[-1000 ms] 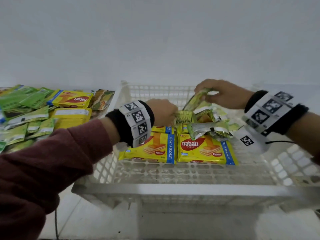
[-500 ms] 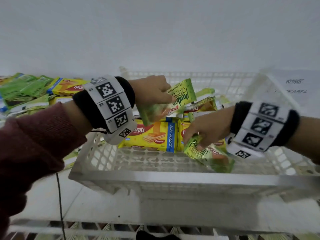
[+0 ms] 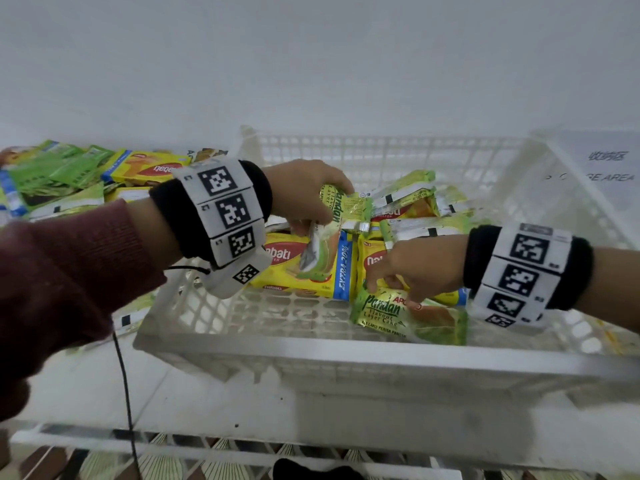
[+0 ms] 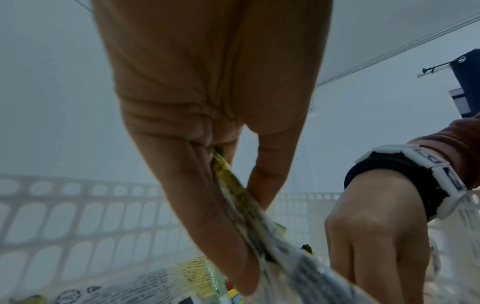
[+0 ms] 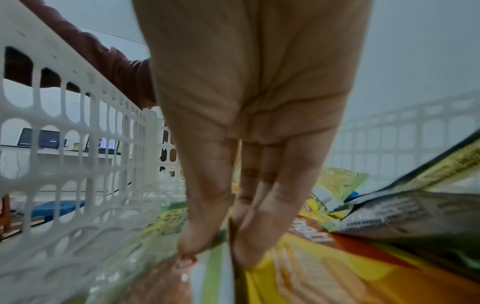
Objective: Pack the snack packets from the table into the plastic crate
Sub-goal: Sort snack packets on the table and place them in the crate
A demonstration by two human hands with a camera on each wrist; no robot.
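Your left hand (image 3: 304,195) is over the middle of the white plastic crate (image 3: 311,351), its fingers (image 4: 207,205) and thumb curled round a green pandan cake packet (image 3: 325,244) that hangs tilted above the yellow Nabati wafer packs (image 3: 311,268) lying flat on the crate floor. Your right hand (image 3: 415,268) reaches down near the crate's front wall; its straight fingers (image 5: 205,216) press on the top edge of a second pandan packet (image 3: 408,317), which lies flat on the crate floor against the front edge, just in front of the right wafer pack. More green and silver packets (image 3: 412,199) are heaped toward the back of the crate. To the left of the crate, at the desk's (image 3: 207,403) back left corner, a spread of unpacked green and yellow snack packets (image 3: 69,174) lies on the desk. A black cable (image 3: 124,393) runs down from your left wrist across the desk's front edge.
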